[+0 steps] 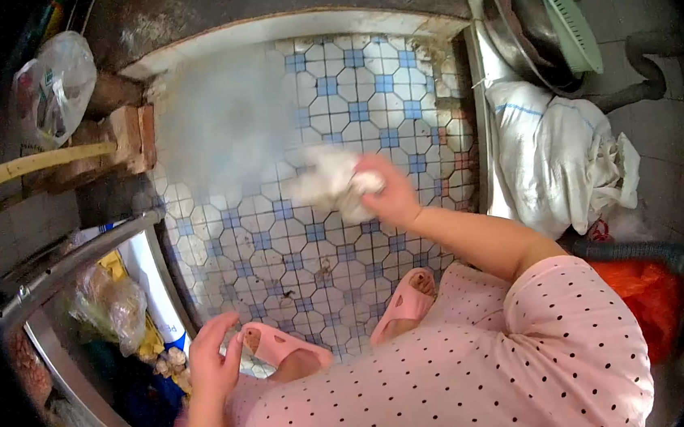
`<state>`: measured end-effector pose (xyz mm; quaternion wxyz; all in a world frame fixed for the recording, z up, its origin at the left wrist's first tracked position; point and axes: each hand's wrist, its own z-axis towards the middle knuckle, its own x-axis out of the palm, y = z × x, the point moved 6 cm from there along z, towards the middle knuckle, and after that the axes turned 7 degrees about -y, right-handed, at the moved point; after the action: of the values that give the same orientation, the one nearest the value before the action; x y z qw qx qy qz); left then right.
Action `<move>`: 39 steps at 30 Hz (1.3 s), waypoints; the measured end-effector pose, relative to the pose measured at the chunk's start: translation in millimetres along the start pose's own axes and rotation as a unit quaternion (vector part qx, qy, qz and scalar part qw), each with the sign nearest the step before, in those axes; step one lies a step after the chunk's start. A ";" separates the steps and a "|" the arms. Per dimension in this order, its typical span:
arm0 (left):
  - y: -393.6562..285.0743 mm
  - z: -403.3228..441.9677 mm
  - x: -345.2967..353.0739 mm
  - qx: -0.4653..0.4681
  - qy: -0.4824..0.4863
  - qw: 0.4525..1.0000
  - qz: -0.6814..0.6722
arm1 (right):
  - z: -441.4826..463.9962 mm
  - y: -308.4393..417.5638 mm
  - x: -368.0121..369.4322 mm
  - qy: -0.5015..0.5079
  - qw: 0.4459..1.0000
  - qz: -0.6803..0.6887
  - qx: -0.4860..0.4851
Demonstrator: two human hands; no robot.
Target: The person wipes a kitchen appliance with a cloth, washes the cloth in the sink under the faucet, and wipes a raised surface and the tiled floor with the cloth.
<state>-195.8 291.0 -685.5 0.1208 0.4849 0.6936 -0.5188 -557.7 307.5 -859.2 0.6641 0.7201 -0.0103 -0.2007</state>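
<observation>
A crumpled white cloth (329, 178), partly smeared by motion, is gripped in my right hand (389, 191) over the tiled floor (321, 252). Its loose part spreads to the left of my fingers. I cannot tell whether it touches the tiles. My left hand (214, 351) holds nothing; its fingers are apart, near my left knee and beside the metal rack. Below me, my feet stand on the floor in pink slippers (284, 344).
On the left is a metal rack (78, 265) with plastic bags and garlic (172, 365). A plastic bag (58, 88) hangs above a bamboo pole (49, 163). To the right are a white sack (552, 154), metal basins (516, 23), a green colander (569, 23) and a red bag (646, 297).
</observation>
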 end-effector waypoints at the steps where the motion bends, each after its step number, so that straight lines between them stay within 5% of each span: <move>1: -1.2 -0.8 -2.5 0.002 -0.004 1.000 -0.001 | 12.8 -5.7 -27.8 -0.090 0.996 -0.002 0.024; 6: 9.2 -5.8 -5.3 -0.002 -0.023 1.000 -0.018 | 38.3 -123.8 -138.2 -0.397 0.876 -0.253 0.108; 9: 20.7 -11.8 -6.1 -0.018 -0.027 0.999 -0.002 | 62.2 -168.7 -168.1 -0.462 0.780 -0.350 0.235; 11: 32.8 -19.2 -5.4 -0.063 -0.038 0.997 -0.004 | 106.2 -157.3 -174.3 -0.480 0.781 -0.317 0.244; 17: 70.9 -45.5 8.0 -0.125 -0.044 0.991 0.004 | 231.2 -156.0 -132.8 -0.318 0.904 -0.229 0.172; 19: 68.6 -48.4 9.8 -0.114 -0.037 0.993 0.019 | 245.1 -126.8 -50.8 -0.249 0.910 -0.326 0.053; 22: 46.1 -41.8 2.6 -0.108 -0.038 0.993 0.010 | 235.0 -65.9 79.5 -0.068 0.958 -0.273 -0.054; 24: 37.4 -38.5 -1.2 -0.107 -0.042 0.993 0.005 | 219.9 -18.7 138.1 0.112 0.951 -0.284 -0.046; 26: 34.1 -40.3 -2.8 -0.108 -0.037 0.994 0.000 | 196.0 -31.3 193.5 0.228 0.937 -0.223 -0.143; 30: 30.2 -37.4 -3.6 -0.108 -0.027 0.994 -0.010 | 63.8 -15.5 255.1 0.356 0.904 -0.174 -0.158; 31: 27.0 -35.9 -5.5 -0.092 -0.037 0.995 -0.005 | 32.8 2.3 259.8 0.444 0.838 -0.241 -0.206; 33: 23.7 -34.5 -4.7 -0.062 -0.055 0.997 0.001 | -16.9 0.7 262.6 0.466 0.829 -0.091 -0.296; 36: 24.0 -26.6 2.5 -0.064 -0.061 0.996 -0.006 | 3.4 -14.7 205.8 0.281 0.944 -0.014 -0.174; 39: 2.1 -6.5 4.8 -0.047 -0.056 0.996 -0.054 | 88.3 -5.0 93.1 0.082 0.996 0.022 -0.019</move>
<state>-194.4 299.0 -687.2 0.1536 0.4108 0.7344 -0.5180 -500.1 197.8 -893.0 0.6804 0.7212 0.0321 -0.1265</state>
